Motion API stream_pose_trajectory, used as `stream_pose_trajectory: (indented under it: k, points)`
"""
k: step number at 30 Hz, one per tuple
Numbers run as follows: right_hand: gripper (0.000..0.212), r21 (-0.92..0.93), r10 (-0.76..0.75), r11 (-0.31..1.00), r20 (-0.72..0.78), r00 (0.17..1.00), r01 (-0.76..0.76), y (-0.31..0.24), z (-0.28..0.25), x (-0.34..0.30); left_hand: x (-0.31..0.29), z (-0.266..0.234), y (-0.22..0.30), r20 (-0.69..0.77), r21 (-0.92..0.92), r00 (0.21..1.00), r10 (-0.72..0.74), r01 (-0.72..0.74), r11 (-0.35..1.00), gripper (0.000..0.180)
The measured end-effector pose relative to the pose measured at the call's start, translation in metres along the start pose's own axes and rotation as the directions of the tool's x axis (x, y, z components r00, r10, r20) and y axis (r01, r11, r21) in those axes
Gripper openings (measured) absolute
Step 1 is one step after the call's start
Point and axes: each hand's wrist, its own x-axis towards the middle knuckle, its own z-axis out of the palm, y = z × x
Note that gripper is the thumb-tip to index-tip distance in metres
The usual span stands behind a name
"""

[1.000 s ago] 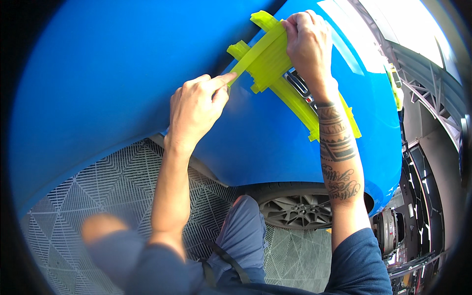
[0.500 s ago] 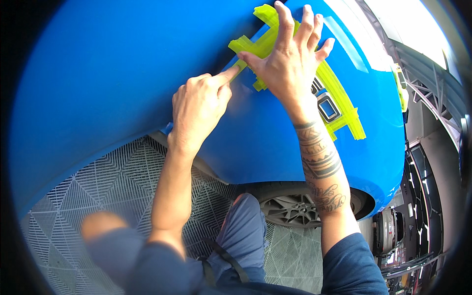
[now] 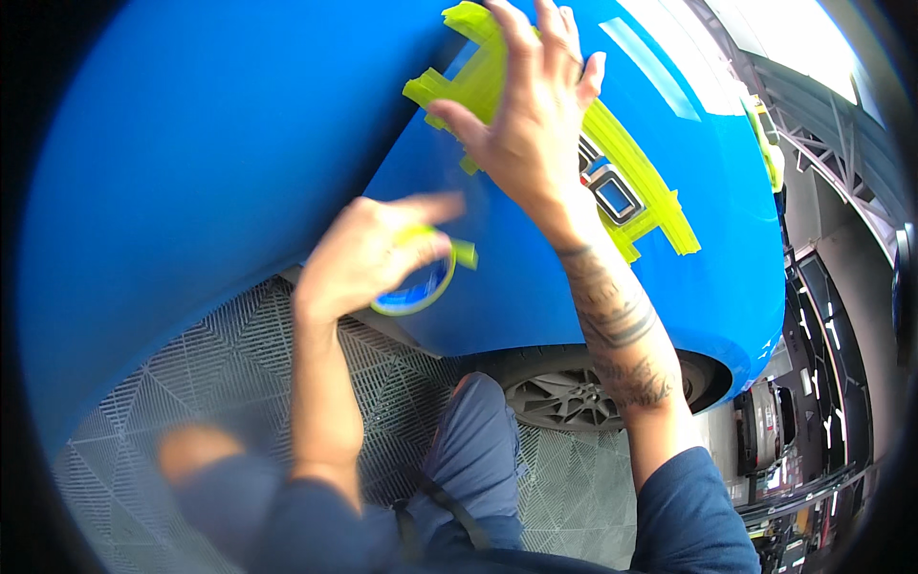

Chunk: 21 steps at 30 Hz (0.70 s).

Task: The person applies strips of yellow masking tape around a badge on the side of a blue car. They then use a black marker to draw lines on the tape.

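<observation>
My left hand [image 3: 354, 253], blurred by motion, holds a thin roll of yellow-green masking tape [image 3: 413, 308] in front of the blue car panel [image 3: 497, 306]. A short loose tape end [image 3: 466, 254] sticks out beside its fingers, and the index finger points forward. Farther up, my right hand [image 3: 535, 124] is spread over the panel, its thumb and fingers apart. Strips of the same yellow-green tape [image 3: 478, 86] lie crossed under and around it. They border a chrome-edged emblem [image 3: 615, 194], part of which my right hand and wrist cover.
A large blue body panel [image 3: 210, 134] fills the left side, with a dark gap along its edge. Below the taped panel is a dark spoked wheel [image 3: 564, 397]. Grey grated tiles [image 3: 124, 392] cover the floor. Another car [image 3: 762, 430] stands at the far right.
My left hand has drawn down and back from the taped strips, and the tape roll has come into sight in it. The right hand remains spread, slightly farther left in view.
</observation>
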Motion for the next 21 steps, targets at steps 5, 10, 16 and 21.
stream_pose_trajectory:
  k: [5,10,16,21]
  points:
    - [0.024,0.606,0.456,0.441,0.484,0.747,-0.662,-0.002,-0.038,-0.019,-0.005,-0.014,0.002,-0.625,0.188,0.714,0.316,-0.255,0.948,0.042]
    - [0.033,0.569,0.309,0.135,0.754,0.580,-0.811,-0.020,-0.038,-0.013,0.000,-0.012,-0.001,-0.673,0.380,0.550,0.494,-0.316,0.869,0.050]
    - [0.019,0.670,0.356,0.239,0.613,0.705,-0.703,-0.021,-0.032,-0.006,0.001,-0.006,0.009,-0.685,0.337,0.593,0.423,-0.257,0.906,0.046]
    - [0.014,0.595,0.329,0.649,0.343,0.880,-0.474,0.020,-0.020,0.018,0.005,-0.006,0.017,-0.600,0.016,0.775,0.198,-0.237,0.971,0.026]
